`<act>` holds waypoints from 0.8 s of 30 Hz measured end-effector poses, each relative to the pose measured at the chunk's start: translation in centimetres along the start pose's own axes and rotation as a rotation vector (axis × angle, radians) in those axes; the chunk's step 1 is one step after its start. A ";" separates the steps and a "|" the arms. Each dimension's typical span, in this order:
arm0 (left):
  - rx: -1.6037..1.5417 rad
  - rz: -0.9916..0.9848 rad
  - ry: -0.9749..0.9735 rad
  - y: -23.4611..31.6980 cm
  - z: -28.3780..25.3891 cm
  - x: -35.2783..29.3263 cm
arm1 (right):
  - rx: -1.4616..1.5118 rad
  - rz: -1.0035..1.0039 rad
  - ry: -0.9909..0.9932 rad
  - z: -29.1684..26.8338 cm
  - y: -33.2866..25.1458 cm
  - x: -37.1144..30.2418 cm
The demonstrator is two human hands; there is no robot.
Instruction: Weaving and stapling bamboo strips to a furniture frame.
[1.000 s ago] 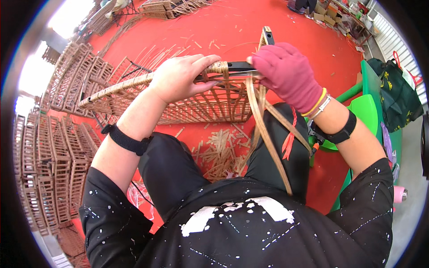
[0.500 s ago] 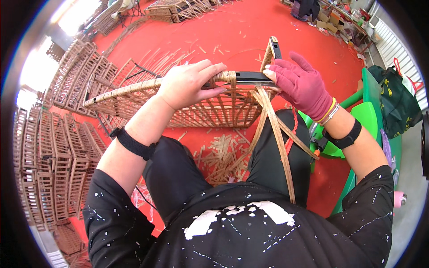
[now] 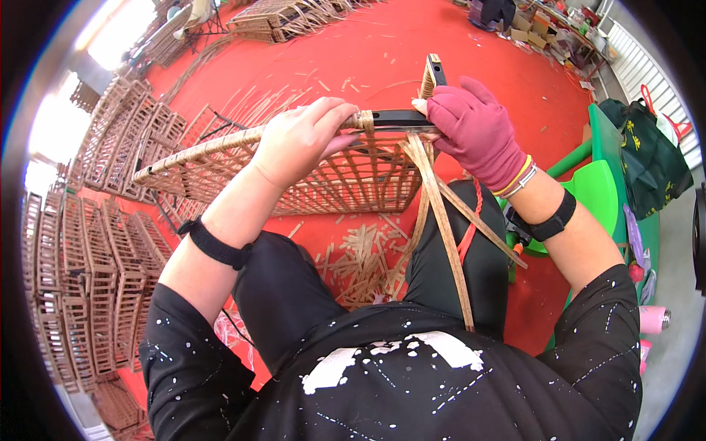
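A woven lattice panel [image 3: 346, 192], like part of a rattan basket, stands before my knees, its rim wrapped in tan strip. My bare left hand [image 3: 300, 143] is closed over the wrapped rim, thumb below and fingers on top. A short stretch of black frame bar [image 3: 397, 118] shows unwrapped between my hands. At the bar's right end, near the corner, my right hand [image 3: 474, 131] in a maroon glove with bare fingertips is closed on the bar; its lower fingers are hidden. Loose tan weaving strips [image 3: 444, 234] hang from beside it across my right thigh.
Stacked lattice panels [image 3: 84, 275] fill the left side. Strip offcuts [image 3: 360, 257] lie on the red floor [image 3: 441, 55] between my feet. At my right are a green plastic chair [image 3: 588, 202] and a dark green bag [image 3: 653, 158]. More woven pieces [image 3: 276, 20] lie far ahead.
Both hands and the panel's right end have shifted slightly left in view. My right hand's fingers have curled in more at the corner. The hanging strips have swung a little left.
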State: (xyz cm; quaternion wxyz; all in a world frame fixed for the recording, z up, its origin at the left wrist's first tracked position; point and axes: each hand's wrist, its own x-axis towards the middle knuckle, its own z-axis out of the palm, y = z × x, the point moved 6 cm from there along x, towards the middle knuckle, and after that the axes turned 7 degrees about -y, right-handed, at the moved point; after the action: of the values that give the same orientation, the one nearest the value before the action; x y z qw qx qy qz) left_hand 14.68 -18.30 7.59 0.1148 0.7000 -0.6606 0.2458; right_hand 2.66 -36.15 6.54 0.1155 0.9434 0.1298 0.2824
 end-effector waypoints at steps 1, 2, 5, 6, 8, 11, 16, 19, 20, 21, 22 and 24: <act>-0.003 0.003 0.001 0.0 -0.1 -0.2 | -0.009 -0.020 0.008 -0.2 -0.1 -0.1; 0.009 0.042 0.018 0.3 -0.2 -0.4 | -0.018 -0.040 0.015 -0.4 -0.3 -0.2; 0.010 0.076 0.005 1.1 -0.7 -1.2 | 0.019 -0.088 0.065 -1.1 -1.1 -0.9; 0.000 0.069 -0.027 1.4 -0.9 -1.4 | 0.023 -0.089 0.059 -1.4 -1.4 -1.1; -0.003 0.079 -0.040 2.1 -1.4 -1.7 | 0.052 -0.118 0.050 -2.4 -2.1 -1.5; -0.091 0.128 -0.036 3.2 -2.1 -2.4 | 0.100 -0.139 -0.006 -3.8 -2.9 -1.4; -0.184 0.144 -0.030 4.6 -3.0 -4.0 | 0.234 -0.128 -0.143 -5.0 -4.5 -1.8; -0.239 0.149 -0.056 5.0 -3.2 -4.5 | 0.227 -0.111 -0.163 -5.6 -5.4 -2.2; -0.237 0.144 -0.049 5.0 -3.3 -4.6 | 0.211 -0.096 -0.172 -5.8 -5.5 -2.2; -0.236 0.146 -0.056 5.1 -3.3 -4.7 | 0.219 -0.089 -0.186 -5.8 -5.7 -2.3; -0.236 0.148 -0.062 5.2 -3.4 -4.8 | 0.213 -0.095 -0.187 -5.8 -5.8 -2.5; -0.225 0.147 -0.044 5.3 -3.3 -5.1 | 0.247 -0.076 -0.162 -5.8 -6.0 -2.6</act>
State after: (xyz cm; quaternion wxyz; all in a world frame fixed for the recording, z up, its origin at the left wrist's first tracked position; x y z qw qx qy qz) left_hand 8.80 -12.82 7.01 0.1597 0.6376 -0.7359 0.1625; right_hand -3.80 -30.48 8.25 0.0194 0.9646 0.1894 0.1826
